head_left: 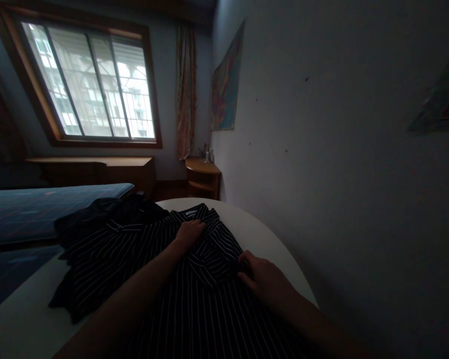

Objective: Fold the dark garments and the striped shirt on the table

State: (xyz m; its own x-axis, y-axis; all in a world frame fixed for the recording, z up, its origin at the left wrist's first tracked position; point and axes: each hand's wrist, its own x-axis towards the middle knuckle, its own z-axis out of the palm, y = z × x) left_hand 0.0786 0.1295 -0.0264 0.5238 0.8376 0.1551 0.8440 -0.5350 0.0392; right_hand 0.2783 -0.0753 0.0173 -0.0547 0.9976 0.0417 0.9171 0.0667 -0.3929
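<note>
A black shirt [209, 309] with thin white stripes is spread over the round white table [277, 244], its collar at the far side. On the cloth just below the collar rests my left hand [189, 234], fingers lying on the fabric. My right hand [264, 276] pinches the shirt's right edge between thumb and fingers. Between the two hands, a striped part of the shirt lies folded over the front. Its left side spreads out in wrinkles beneath my left forearm.
Dark cloth [108, 209] is bunched at the table's far left edge. Beyond it is a blue patterned mattress [41, 209]. A plain wall [340, 174] runs close along the right. A wooden corner shelf [204, 167] and a window [90, 85] are at the back.
</note>
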